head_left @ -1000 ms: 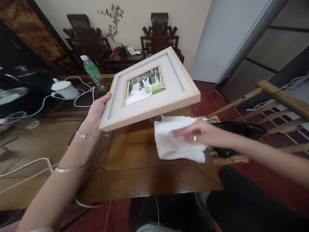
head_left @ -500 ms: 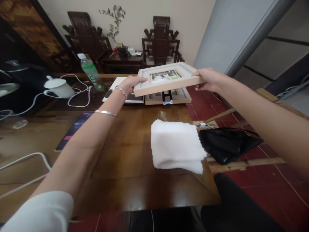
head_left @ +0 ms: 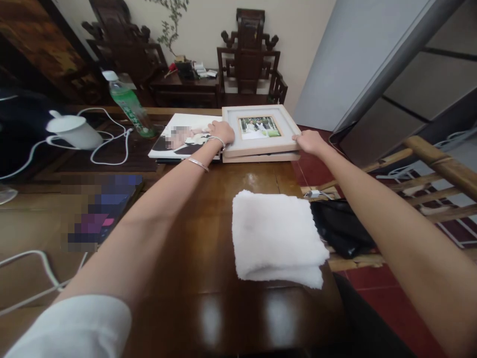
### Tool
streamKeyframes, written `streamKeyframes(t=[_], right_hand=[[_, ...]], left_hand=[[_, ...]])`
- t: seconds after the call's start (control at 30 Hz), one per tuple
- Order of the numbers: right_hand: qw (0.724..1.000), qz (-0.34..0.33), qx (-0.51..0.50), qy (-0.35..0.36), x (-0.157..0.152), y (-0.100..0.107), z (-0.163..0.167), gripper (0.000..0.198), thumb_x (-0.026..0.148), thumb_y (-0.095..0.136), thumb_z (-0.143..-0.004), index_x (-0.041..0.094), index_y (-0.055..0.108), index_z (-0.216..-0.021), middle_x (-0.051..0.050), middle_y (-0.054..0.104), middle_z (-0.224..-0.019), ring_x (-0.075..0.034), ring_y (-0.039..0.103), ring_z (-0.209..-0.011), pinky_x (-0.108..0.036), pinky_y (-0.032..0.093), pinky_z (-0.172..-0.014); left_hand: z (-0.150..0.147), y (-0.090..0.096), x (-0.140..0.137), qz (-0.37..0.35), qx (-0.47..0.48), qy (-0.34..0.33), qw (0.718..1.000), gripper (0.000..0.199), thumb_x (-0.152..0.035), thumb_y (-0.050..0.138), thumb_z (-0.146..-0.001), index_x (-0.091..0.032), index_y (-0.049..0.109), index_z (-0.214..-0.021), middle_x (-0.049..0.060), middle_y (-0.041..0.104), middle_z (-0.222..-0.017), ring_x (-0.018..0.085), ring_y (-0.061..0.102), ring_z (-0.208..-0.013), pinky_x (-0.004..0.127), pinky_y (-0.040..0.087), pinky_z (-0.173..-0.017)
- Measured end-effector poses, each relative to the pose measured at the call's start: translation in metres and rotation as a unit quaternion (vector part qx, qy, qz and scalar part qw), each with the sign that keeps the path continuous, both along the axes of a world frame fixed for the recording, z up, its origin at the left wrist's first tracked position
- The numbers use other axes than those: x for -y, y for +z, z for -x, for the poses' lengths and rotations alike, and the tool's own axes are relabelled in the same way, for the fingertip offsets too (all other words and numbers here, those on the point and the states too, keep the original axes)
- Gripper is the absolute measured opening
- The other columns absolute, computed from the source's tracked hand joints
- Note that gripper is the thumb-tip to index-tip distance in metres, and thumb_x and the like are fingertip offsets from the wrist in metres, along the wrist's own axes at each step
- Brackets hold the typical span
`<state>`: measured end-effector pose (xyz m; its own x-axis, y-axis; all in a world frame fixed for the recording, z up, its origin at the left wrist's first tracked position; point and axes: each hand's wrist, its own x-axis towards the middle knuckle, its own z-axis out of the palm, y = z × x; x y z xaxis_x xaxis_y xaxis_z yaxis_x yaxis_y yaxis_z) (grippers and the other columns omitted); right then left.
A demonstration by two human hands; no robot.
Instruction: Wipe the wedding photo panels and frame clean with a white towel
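A light wooden picture frame (head_left: 288, 130) with a small photo in its middle lies on top of another wooden frame (head_left: 257, 158) at the table's far edge. Its left side is gripped by my left hand (head_left: 222, 132), fingers curled over the edge. On the opposite side my right hand (head_left: 308, 142) pinches the right edge. Just left of the frames is a flat white photo panel (head_left: 194, 121), partly covered by my left hand. A folded white towel (head_left: 276, 236) rests nearer to me on the table.
A green-labelled bottle (head_left: 130, 107), a lidded white cup (head_left: 72, 129), white cables (head_left: 40, 258) and a blurred-out phone (head_left: 108, 209) are on the left. A black bag (head_left: 343, 231) sits past the table's right edge. Dark wooden chairs (head_left: 249, 54) stand by the wall.
Both hands have lowered the picture frame from the air onto the lower frame. The white photo panel on the left is now more exposed, and the camera view has shifted slightly.
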<state>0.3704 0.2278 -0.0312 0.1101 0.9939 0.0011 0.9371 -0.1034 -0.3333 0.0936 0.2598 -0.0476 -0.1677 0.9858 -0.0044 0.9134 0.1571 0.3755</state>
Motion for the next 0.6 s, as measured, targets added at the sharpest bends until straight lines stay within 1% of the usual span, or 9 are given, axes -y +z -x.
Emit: streamKeyframes(t=[0.1,0.3,0.37,0.43,0.47,0.53,0.6], right_hand=[[1.000,-0.005,-0.005,-0.004,0.001,-0.005,0.001,0.048,0.034,0.051,-0.097,-0.002,0.067,-0.124,-0.032,0.061,-0.137,-0.039,0.060,-0.126,-0.045,0.048,-0.103],[0.999,-0.009,-0.031,-0.019,0.010,-0.012,0.005,0.044,0.031,0.052,-0.096,-0.003,0.067,-0.120,-0.034,0.063,-0.130,-0.040,0.062,-0.121,-0.047,0.050,-0.101],[0.999,-0.009,-0.046,-0.027,0.015,-0.012,0.008,0.045,0.034,0.052,-0.096,-0.001,0.067,-0.120,-0.033,0.062,-0.129,-0.038,0.066,-0.110,-0.048,0.056,-0.091],[0.993,0.003,-0.107,-0.050,0.019,-0.012,0.012,0.046,0.037,0.055,-0.094,0.003,0.065,-0.123,-0.031,0.059,-0.131,-0.034,0.068,-0.098,-0.045,0.061,-0.074],[0.987,0.010,-0.145,-0.066,0.021,-0.011,0.015,0.047,0.037,0.057,-0.092,0.005,0.064,-0.126,-0.030,0.056,-0.134,-0.033,0.068,-0.095,-0.043,0.062,-0.065],[0.973,0.019,-0.209,-0.098,0.025,-0.010,0.021,0.048,0.035,0.061,-0.089,0.009,0.062,-0.129,-0.029,0.051,-0.140,-0.033,0.065,-0.098,-0.039,0.061,-0.055],[0.967,0.020,-0.228,-0.116,0.026,-0.008,0.026,0.046,0.032,0.063,-0.088,0.011,0.061,-0.130,-0.028,0.050,-0.140,-0.033,0.063,-0.103,-0.037,0.061,-0.053]], left_hand=[[0.000,-0.004,-0.003,-0.005,-0.019,0.030,0.999,0.059,-0.048,0.061,-0.094,-0.006,0.058,-0.136,0.032,0.045,-0.148,0.048,0.039,-0.139,0.060,0.034,-0.109],[0.000,-0.008,-0.004,-0.018,-0.029,0.024,0.999,0.051,-0.039,0.055,-0.098,-0.010,0.057,-0.139,0.029,0.048,-0.148,0.047,0.040,-0.139,0.061,0.035,-0.109],[0.000,-0.009,-0.004,-0.024,-0.029,0.027,0.999,0.049,-0.035,0.053,-0.099,-0.007,0.057,-0.139,0.030,0.047,-0.148,0.046,0.040,-0.139,0.059,0.034,-0.110],[0.001,-0.008,-0.002,-0.029,-0.024,0.027,0.999,0.048,-0.031,0.049,-0.101,-0.003,0.056,-0.139,0.031,0.046,-0.149,0.044,0.039,-0.141,0.055,0.033,-0.112],[0.002,-0.008,-0.001,-0.031,-0.019,0.025,0.999,0.048,-0.030,0.048,-0.102,-0.002,0.056,-0.139,0.032,0.045,-0.150,0.043,0.039,-0.141,0.054,0.032,-0.112],[0.005,-0.007,0.001,-0.035,-0.009,0.017,0.999,0.048,-0.030,0.048,-0.102,-0.001,0.056,-0.139,0.032,0.044,-0.150,0.043,0.038,-0.142,0.054,0.032,-0.112],[0.007,-0.007,0.004,-0.040,-0.004,0.009,0.999,0.048,-0.033,0.051,-0.100,-0.003,0.057,-0.138,0.031,0.045,-0.150,0.044,0.037,-0.142,0.054,0.031,-0.112]])
